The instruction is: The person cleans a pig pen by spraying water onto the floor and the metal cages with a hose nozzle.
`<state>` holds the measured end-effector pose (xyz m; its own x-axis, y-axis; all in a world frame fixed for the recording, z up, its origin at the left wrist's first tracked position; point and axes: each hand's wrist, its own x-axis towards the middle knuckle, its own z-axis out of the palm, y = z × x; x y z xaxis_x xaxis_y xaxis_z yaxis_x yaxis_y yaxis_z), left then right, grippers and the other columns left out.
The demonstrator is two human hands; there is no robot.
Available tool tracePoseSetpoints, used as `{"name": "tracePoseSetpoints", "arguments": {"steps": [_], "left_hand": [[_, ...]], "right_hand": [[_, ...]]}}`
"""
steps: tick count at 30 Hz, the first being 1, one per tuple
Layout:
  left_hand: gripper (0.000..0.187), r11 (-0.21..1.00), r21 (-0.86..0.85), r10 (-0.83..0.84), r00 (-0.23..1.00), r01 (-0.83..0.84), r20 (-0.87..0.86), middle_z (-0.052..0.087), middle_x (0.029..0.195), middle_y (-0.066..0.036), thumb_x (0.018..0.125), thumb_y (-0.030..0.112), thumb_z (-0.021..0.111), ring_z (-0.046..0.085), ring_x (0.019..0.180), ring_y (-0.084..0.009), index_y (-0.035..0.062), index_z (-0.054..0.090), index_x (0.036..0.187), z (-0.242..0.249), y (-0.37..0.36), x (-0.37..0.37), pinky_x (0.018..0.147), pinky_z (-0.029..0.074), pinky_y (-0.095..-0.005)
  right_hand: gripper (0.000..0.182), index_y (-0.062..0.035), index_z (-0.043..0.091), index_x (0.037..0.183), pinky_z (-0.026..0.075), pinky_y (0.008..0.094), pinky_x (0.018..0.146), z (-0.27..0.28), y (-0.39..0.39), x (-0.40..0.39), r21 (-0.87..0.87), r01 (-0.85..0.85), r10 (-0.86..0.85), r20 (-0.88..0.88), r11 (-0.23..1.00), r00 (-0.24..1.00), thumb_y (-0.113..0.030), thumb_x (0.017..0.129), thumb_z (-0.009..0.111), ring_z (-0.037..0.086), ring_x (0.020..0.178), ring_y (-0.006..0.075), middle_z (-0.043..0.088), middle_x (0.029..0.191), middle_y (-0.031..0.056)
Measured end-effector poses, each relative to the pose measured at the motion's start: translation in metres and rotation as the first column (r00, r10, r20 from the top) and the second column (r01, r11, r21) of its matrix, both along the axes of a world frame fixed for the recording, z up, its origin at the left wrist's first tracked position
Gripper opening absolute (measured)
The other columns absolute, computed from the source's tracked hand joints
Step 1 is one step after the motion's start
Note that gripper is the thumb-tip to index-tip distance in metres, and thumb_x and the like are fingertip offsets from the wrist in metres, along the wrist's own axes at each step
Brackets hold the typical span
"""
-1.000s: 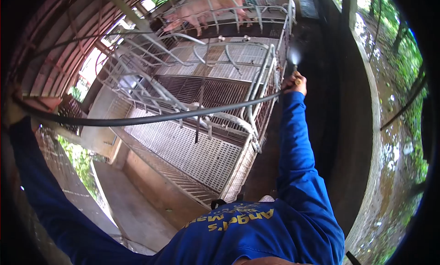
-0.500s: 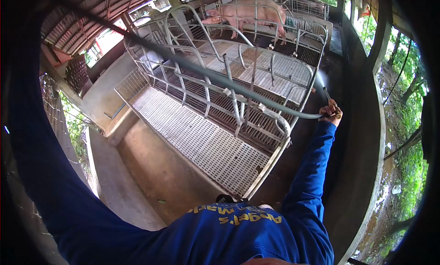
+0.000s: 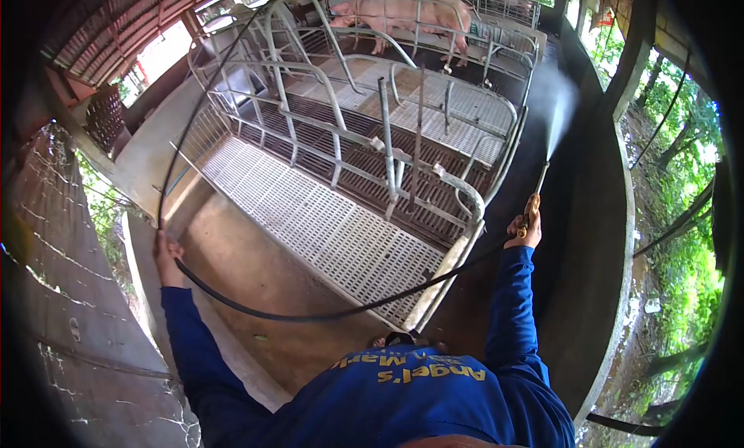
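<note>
My right hand (image 3: 525, 232) is closed around the handle of a spray gun (image 3: 532, 206) with a thin metal lance. A white fan of water (image 3: 559, 111) sprays from its tip into the dark aisle beside the pen. Out to the left, my left hand (image 3: 168, 256) grips a black hose (image 3: 310, 318). Between my two hands the hose sags in a curve, crossing the near corner of the pen. Beyond my left hand it runs up past the pen's far left side.
Metal pen railings (image 3: 387, 138) enclose slatted floor panels (image 3: 325, 223). A pink pig (image 3: 403, 15) stands in the far pen. A low concrete wall (image 3: 601, 239) borders the aisle on the right. Bare concrete floor (image 3: 240, 254) lies at the left.
My left hand has come down into view, holding the hose, which now sags low instead of stretching across overhead. My right hand has shifted lower and left; the spray shows wider.
</note>
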<state>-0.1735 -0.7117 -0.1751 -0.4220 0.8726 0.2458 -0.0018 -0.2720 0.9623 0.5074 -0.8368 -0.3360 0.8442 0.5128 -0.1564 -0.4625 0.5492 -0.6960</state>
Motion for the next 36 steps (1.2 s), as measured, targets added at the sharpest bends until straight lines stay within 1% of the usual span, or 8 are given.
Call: {"name": "tracePoseSetpoints", "arguments": {"steps": [1, 2, 7, 18, 20, 22, 29, 36], "left_hand": [[0.035, 0.993, -0.068, -0.098, 0.994, 0.095, -0.042, 0.026, 0.054, 0.009, 0.086, 0.032, 0.046, 0.025, 0.043, -0.0006, 0.013, 0.05, 0.115, -0.025, -0.003, 0.006, 0.042, 0.029, -0.0167], [0.033, 0.983, -0.181, -0.045, 0.996, 0.032, -0.071, 0.025, 0.053, 0.008, 0.086, 0.032, 0.046, 0.025, 0.043, -0.0019, 0.0156, 0.05, 0.114, -0.047, -0.006, 0.019, 0.043, 0.03, -0.0169], [0.035, 0.964, -0.206, -0.166, 0.986, 0.168, 0.027, 0.024, 0.052, 0.007, 0.087, 0.034, 0.045, 0.026, 0.044, -0.0027, 0.0155, 0.047, 0.117, -0.109, -0.034, 0.043, 0.044, 0.03, -0.0189], [0.036, 0.932, -0.362, -0.055, 0.998, 0.036, -0.042, 0.025, 0.052, 0.008, 0.088, 0.032, 0.042, 0.027, 0.044, -0.0023, 0.0153, 0.044, 0.12, -0.159, -0.12, 0.108, 0.043, 0.029, -0.0186], [0.036, 0.931, -0.356, -0.11, 0.992, 0.084, -0.055, 0.024, 0.054, 0.008, 0.088, 0.033, 0.042, 0.026, 0.045, -0.0025, 0.0172, 0.043, 0.12, -0.157, -0.121, 0.116, 0.043, 0.028, -0.0189], [0.036, 0.925, -0.373, -0.115, 0.989, 0.073, -0.091, 0.024, 0.054, 0.007, 0.088, 0.034, 0.041, 0.026, 0.045, -0.0026, 0.0178, 0.043, 0.12, -0.155, -0.121, 0.118, 0.043, 0.028, -0.0191], [0.036, 0.901, -0.424, -0.134, 0.988, 0.089, -0.078, 0.025, 0.056, 0.006, 0.089, 0.033, 0.038, 0.027, 0.047, -0.0035, 0.0179, 0.04, 0.122, -0.179, -0.115, 0.133, 0.044, 0.03, -0.0191], [0.037, 0.866, -0.492, -0.158, 0.983, 0.092, -0.095, 0.026, 0.058, 0.005, 0.09, 0.032, 0.036, 0.027, 0.048, -0.0041, 0.0171, 0.038, 0.123, -0.213, -0.106, 0.138, 0.046, 0.032, -0.0195]], "right_hand": [[0.027, -0.0143, 0.054, 0.101, 0.027, 0.0242, 0.033, -0.004, -0.009, 0.006, -0.039, 0.003, -0.003, 0.01, 0.999, 1.0, -0.031, 0.08, 0.05, 0.034, 0.034, 0.0096, 0.042, 0.049, -0.0009], [0.026, -0.0146, 0.054, 0.1, 0.026, 0.0243, 0.034, -0.01, -0.019, 0.012, -0.078, 0.01, -0.009, 0.015, 0.997, 1.0, -0.031, 0.08, 0.05, 0.034, 0.034, 0.0096, 0.042, 0.049, -0.0008], [0.019, -0.0159, 0.053, 0.086, 0.023, 0.0246, 0.036, -0.038, -0.065, 0.058, -0.191, 0.03, -0.037, -0.032, 0.981, 0.999, -0.033, 0.078, 0.051, 0.033, 0.034, 0.0096, 0.042, 0.049, -0.0007], [0.033, -0.0126, 0.045, 0.113, 0.031, 0.0205, 0.029, -0.088, -0.099, 0.079, -0.27, -0.088, 0.07, -0.075, 0.959, 0.995, -0.013, 0.08, 0.05, 0.046, 0.042, 0.0102, 0.048, 0.063, 0.003], [0.033, -0.0106, 0.047, 0.112, 0.03, 0.0237, 0.028, -0.094, -0.099, 0.081, -0.337, -0.098, 0.076, -0.079, 0.936, 0.994, -0.019, 0.08, 0.05, 0.039, 0.032, 0.0114, 0.041, 0.048, 0.0026], [0.036, -0.0106, 0.045, 0.115, 0.031, 0.0244, 0.028, -0.101, -0.104, 0.091, -0.249, -0.183, 0.167, -0.083, 0.951, 0.982, -0.019, 0.08, 0.049, 0.04, 0.032, 0.0123, 0.042, 0.048, 0.0034], [0.041, -0.0055, 0.045, 0.116, 0.033, 0.0247, 0.028, -0.082, -0.128, 0.108, -0.31, -0.216, 0.216, -0.033, 0.926, 0.976, -0.012, 0.075, 0.049, 0.043, 0.034, 0.0133, 0.047, 0.054, 0.0057], [0.047, -0.006, 0.042, 0.12, 0.035, 0.0233, 0.03, -0.097, -0.137, 0.119, -0.312, -0.138, 0.14, -0.017, 0.94, 0.99, -0.009, 0.074, 0.05, 0.046, 0.038, 0.0129, 0.049, 0.06, 0.005]]}}
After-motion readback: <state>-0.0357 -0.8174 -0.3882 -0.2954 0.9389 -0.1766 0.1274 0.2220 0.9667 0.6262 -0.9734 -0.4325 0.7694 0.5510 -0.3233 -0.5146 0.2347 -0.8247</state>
